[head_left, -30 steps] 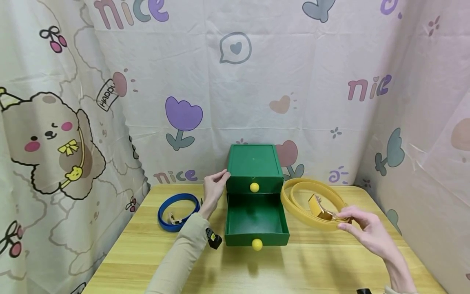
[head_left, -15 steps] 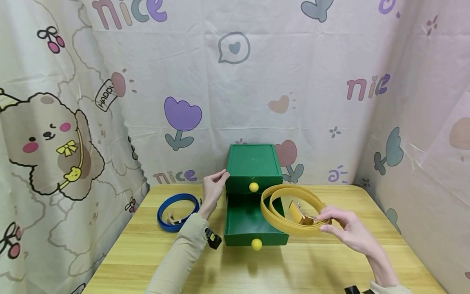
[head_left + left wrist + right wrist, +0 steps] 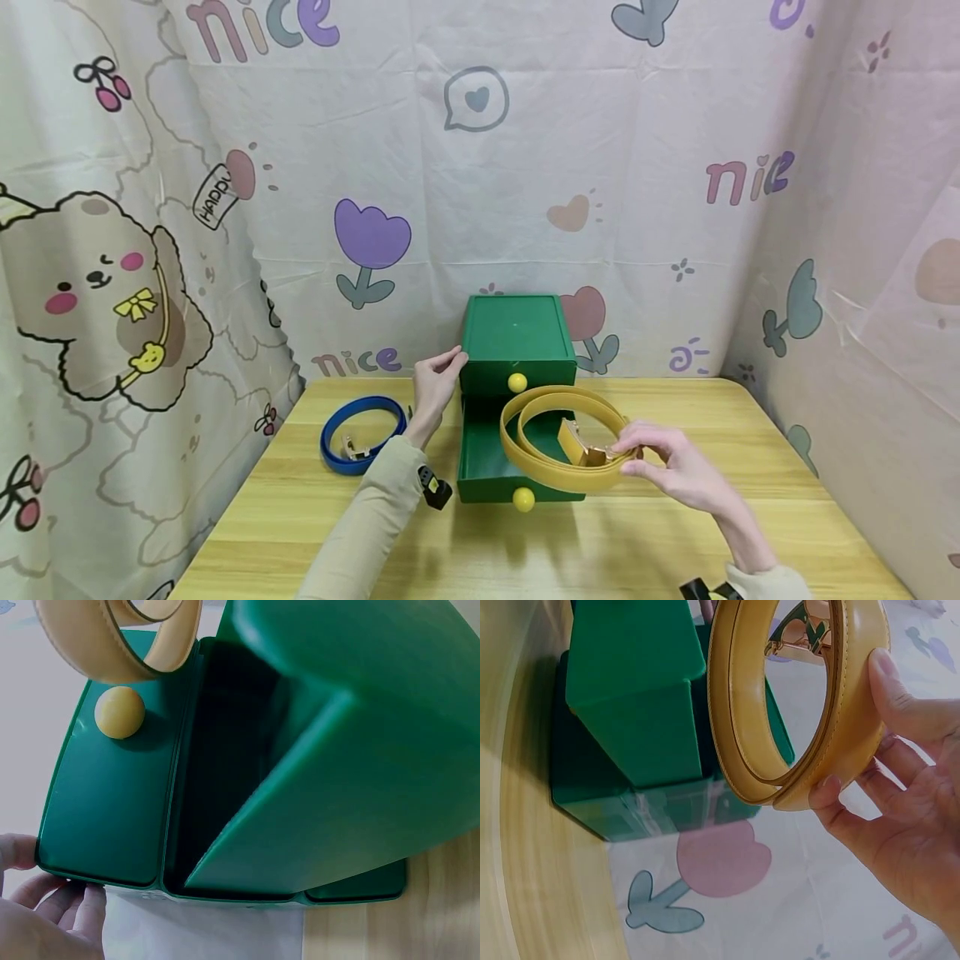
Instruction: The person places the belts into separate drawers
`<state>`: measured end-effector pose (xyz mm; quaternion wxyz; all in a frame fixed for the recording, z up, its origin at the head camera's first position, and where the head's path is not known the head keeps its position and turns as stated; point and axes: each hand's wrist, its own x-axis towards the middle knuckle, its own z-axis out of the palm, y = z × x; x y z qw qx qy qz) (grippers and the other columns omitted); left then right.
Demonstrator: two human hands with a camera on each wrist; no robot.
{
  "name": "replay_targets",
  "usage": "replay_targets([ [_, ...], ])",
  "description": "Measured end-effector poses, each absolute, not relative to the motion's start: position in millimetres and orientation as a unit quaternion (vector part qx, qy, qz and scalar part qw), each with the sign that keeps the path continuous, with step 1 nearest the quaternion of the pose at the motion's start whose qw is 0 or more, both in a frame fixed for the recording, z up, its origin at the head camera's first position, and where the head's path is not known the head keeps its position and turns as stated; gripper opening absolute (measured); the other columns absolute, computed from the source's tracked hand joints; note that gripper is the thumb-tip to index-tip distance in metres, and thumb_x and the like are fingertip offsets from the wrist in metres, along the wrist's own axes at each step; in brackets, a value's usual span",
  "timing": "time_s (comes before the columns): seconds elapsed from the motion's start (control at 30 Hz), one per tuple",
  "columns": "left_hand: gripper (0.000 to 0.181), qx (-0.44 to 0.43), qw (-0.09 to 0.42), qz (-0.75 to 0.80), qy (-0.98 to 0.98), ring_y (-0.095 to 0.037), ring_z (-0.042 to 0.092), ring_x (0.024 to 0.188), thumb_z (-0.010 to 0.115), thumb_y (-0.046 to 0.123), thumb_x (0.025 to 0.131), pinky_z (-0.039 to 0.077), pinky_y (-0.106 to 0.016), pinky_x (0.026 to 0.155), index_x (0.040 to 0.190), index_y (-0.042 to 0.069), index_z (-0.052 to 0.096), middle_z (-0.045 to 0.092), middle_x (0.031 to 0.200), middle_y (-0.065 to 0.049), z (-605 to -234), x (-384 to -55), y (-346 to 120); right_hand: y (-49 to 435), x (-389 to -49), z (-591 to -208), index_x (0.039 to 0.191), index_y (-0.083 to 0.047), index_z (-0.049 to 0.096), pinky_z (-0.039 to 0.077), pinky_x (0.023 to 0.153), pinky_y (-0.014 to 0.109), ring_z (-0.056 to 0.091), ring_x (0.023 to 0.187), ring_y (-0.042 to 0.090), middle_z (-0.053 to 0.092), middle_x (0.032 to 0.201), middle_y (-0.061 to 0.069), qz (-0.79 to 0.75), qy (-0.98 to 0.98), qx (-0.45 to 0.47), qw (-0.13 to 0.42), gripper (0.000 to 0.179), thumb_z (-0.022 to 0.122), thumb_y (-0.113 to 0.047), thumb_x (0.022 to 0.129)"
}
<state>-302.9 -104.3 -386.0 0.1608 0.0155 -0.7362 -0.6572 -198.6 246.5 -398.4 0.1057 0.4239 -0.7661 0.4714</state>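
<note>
A small green drawer cabinet (image 3: 516,327) with yellow knobs stands on the table, its upper drawer closed and its lower drawer (image 3: 480,490) pulled out. At the cabinet's upper front left corner, my left hand (image 3: 435,387) grips the edge between thumb and fingers, as the left wrist view (image 3: 56,907) also shows. My right hand (image 3: 675,467) pinches a coiled yellow belt (image 3: 555,476) by its right side. The coil hangs over the lower drawer, partly covering its inside in the head view. A gold buckle (image 3: 595,456) shows within the loop, near the fingertips.
A coiled blue belt (image 3: 332,454) with a metal buckle lies on the wooden table (image 3: 300,517), left of the cabinet. Printed cloth (image 3: 480,200) hangs behind the table and along both sides. The lower drawer's yellow knob (image 3: 523,500) juts toward the front.
My right hand has carried the yellow belt leftward and slightly down, from beside the cabinet to over the lower drawer. The left hand keeps its hold on the corner.
</note>
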Motion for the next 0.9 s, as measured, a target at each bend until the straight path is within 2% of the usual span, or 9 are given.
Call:
replay_targets([
  [0.33,0.033,0.022,0.163,-0.658,-0.735,-0.028,0.068,0.118,0.069,0.021,0.095,0.052,-0.043,0.106,0.124,0.008,0.072,0.072,0.126,-0.013,-386,-304,-104,229,-206,-405,0.105,-0.010,0.074,0.053,0.078,0.021,0.060,0.090,0.004,0.070,0.095,0.006,0.474,-0.760,0.434,0.099,0.032,0.071,0.012,0.082],
  [0.53,0.032,0.022,0.167,-0.655,-0.736,-0.028,0.068,0.117,0.069,0.021,0.095,0.052,-0.043,0.105,0.124,0.008,0.073,0.072,0.125,-0.013,-386,-305,-104,220,-213,-408,0.108,-0.007,0.073,0.052,0.077,0.022,0.059,0.088,0.009,0.068,0.095,0.009,0.466,-0.743,0.467,0.107,0.031,0.070,0.012,0.084],
  [0.9,0.033,0.020,0.155,-0.654,-0.740,-0.029,0.067,0.119,0.068,0.023,0.096,0.050,-0.045,0.107,0.127,0.009,0.071,0.070,0.128,-0.013,-387,-304,-105,206,-223,-414,0.107,-0.004,0.074,0.051,0.073,0.022,0.057,0.085,0.007,0.068,0.093,0.010,0.462,-0.757,0.454,0.090,0.022,0.070,0.006,0.087],
])
